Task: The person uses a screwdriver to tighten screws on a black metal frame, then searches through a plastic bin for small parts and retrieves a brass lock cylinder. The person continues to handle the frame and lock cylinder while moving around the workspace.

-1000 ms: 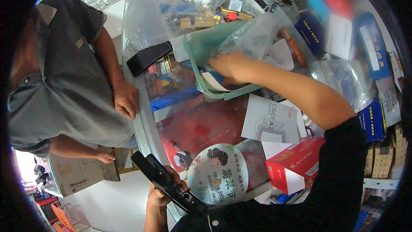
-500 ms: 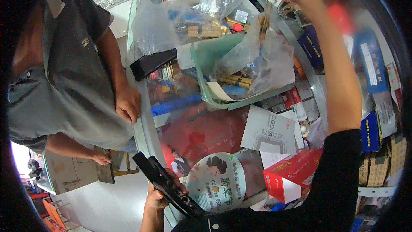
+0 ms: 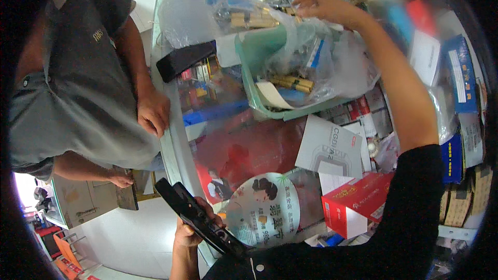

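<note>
My left hand [image 3: 191,234] is wrapped round a long black device [image 3: 199,220], held tilted over the counter's near edge. My right hand [image 3: 329,9] reaches across the far rim of a green plastic basket [image 3: 246,67]. Its fingers stretch to the left with nothing visible in them, close to several brass lock cylinders [image 3: 254,19] on clear plastic. In the basket lie a crumpled clear plastic bag [image 3: 347,70], more brass cylinders [image 3: 293,83] and a blue-and-white piece [image 3: 316,54].
A person [image 3: 98,98] stands across the glass counter, one hand at its edge. Around the basket are a black phone [image 3: 184,61], a grey-white printed box [image 3: 331,148], a red box [image 3: 358,202] and a round printed fan [image 3: 264,210]. Blue boxes [image 3: 461,75] line the right.
My right hand has come away from the light-blue package at the top right, moving left and down to the basket's far rim. My left hand still holds the black device.
</note>
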